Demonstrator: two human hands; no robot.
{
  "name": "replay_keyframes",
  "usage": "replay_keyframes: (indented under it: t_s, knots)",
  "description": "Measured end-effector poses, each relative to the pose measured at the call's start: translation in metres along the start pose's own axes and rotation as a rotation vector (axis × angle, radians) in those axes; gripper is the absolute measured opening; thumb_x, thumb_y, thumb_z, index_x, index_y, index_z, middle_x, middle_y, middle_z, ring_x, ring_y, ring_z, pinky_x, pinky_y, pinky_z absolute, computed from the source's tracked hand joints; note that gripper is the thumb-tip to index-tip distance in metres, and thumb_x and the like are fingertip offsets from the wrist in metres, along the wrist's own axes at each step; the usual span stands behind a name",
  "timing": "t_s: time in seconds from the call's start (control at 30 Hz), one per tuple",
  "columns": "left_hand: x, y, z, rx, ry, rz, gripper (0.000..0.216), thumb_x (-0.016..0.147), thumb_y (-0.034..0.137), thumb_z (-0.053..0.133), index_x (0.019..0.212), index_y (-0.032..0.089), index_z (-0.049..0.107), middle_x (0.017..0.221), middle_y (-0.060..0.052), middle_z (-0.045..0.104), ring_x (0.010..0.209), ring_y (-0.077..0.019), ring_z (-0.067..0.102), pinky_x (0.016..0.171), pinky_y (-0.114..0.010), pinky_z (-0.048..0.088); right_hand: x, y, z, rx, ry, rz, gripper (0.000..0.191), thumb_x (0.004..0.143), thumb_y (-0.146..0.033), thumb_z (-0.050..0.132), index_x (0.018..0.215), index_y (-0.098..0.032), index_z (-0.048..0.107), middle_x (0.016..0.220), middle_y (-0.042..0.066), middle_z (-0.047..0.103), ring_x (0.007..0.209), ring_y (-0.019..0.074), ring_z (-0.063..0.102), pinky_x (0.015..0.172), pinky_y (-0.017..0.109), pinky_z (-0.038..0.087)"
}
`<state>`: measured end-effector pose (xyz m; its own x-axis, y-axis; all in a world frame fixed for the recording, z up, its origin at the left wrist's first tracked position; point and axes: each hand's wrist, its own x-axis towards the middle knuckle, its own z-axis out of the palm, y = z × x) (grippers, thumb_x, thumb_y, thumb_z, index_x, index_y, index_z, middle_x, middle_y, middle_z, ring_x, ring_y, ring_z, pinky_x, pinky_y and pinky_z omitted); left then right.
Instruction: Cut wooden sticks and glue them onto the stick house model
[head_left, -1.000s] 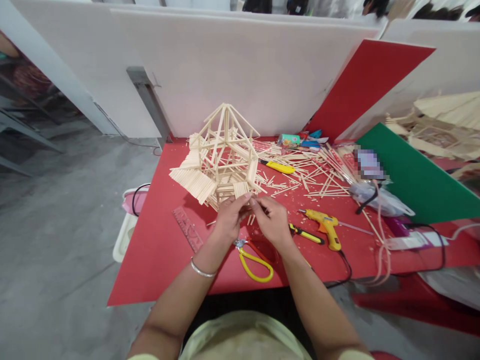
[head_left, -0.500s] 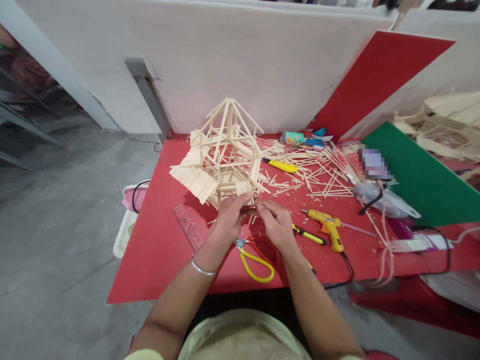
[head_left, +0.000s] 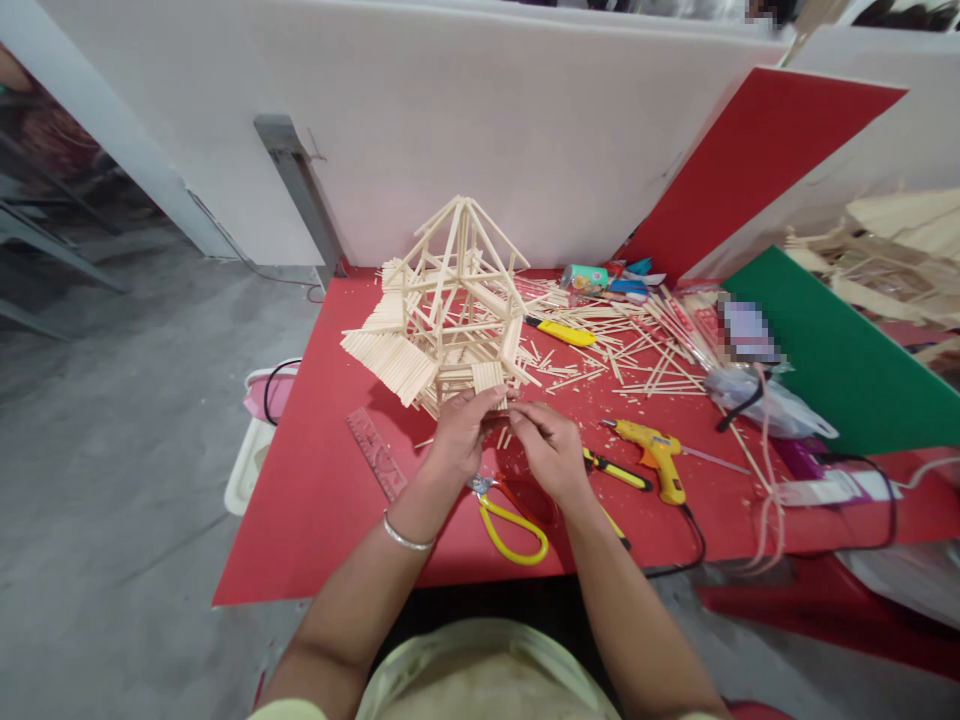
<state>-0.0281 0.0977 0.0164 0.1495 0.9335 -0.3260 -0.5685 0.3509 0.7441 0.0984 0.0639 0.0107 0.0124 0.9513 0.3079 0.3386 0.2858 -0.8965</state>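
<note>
"Pinching what, L hand (head_left: 457,437) & R hand (head_left: 551,445)?"

"Both closed narrow on 1 thin dark piece (head_left: 496,413), mostly hidden by fingers."

"Stick-built pavilion model (head_left: 439,318), loc.?"

"On red tabletop (head_left: 300,530), just beyond both hands; can't tell if touching. Loose sticks (head_left: 637,320) to its R. Scissors (head_left: 485,517) nr. tabletop's front edge, yellow glue gun (head_left: 660,455) R of R hand."

A thin, silvery bangle (head_left: 406,543) is worn around the left wrist (head_left: 421,508). Further up the arm from the bangle, a pale yellow sleeve (head_left: 289,711) is shown; right of the bangle, a matching top (head_left: 491,680) is seen.
</note>
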Motion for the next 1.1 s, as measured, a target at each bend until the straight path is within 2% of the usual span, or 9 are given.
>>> replay_keyframes:
  t_s: [0.13,0.27,0.37,0.47,0.63,1.1]
  knots:
    - [0.000,0.000,-0.001,0.001,0.005,-0.004,0.029,0.062,0.036,0.087,0.079,0.015,0.077,0.079,-0.009,0.076,0.077,-0.0211,0.070,0.068,-0.029,0.053,-0.005,-0.002,-0.001,-0.104,0.054,-0.030,0.023,0.096,-0.026,0.055,0.104,-0.022,0.076,0.100,0.005,0.077,0.092,0.0199,0.071,0.087,0.034,0.055]
    - [0.000,0.000,-0.002,-0.021,0.021,0.000,0.031,0.061,0.036,0.088,0.080,0.014,0.076,0.081,-0.009,0.075,0.079,-0.0220,0.070,0.071,-0.031,0.055,-0.009,-0.009,-0.002,-0.224,0.157,-0.151,0.031,0.096,-0.021,0.053,0.120,-0.025,0.072,0.112,0.005,0.076,0.103,0.0201,0.071,0.095,0.035,0.055]
    - [0.000,-0.001,-0.003,-0.042,0.026,0.002,0.031,0.061,0.034,0.088,0.081,0.014,0.076,0.081,-0.009,0.075,0.077,-0.0212,0.070,0.070,-0.030,0.055,-0.008,-0.011,-0.001,-0.253,0.130,-0.212,0.040,0.097,-0.019,0.049,0.133,-0.026,0.065,0.125,0.005,0.073,0.113,0.0201,0.069,0.101,0.035,0.053]
    - [0.001,-0.002,-0.004,-0.062,0.033,0.003,0.030,0.064,0.033,0.087,0.083,0.014,0.075,0.084,-0.009,0.075,0.076,-0.0203,0.070,0.070,-0.031,0.056,-0.004,-0.009,-0.001,-0.268,0.075,-0.180,0.045,0.098,-0.019,0.045,0.140,-0.025,0.061,0.130,0.005,0.071,0.117,0.0202,0.068,0.105,0.035,0.052]
    - [0.003,-0.004,-0.008,-0.080,0.018,0.019,0.030,0.068,0.032,0.084,0.089,0.013,0.074,0.087,-0.007,0.074,0.073,-0.0191,0.069,0.070,-0.032,0.057,0.001,-0.007,0.001,-0.289,0.031,-0.143,0.048,0.097,-0.018,0.044,0.142,-0.025,0.059,0.133,0.005,0.069,0.115,0.0202,0.069,0.105,0.034,0.052]
    - [0.002,-0.002,-0.009,-0.129,0.038,-0.002,0.027,0.066,0.031,0.084,0.084,0.017,0.071,0.080,-0.002,0.070,0.073,-0.0183,0.068,0.071,-0.032,0.057,0.004,-0.007,0.005,-0.265,0.038,-0.148,0.048,0.097,-0.019,0.044,0.142,-0.025,0.060,0.133,0.005,0.069,0.118,0.0207,0.068,0.108,0.036,0.050]
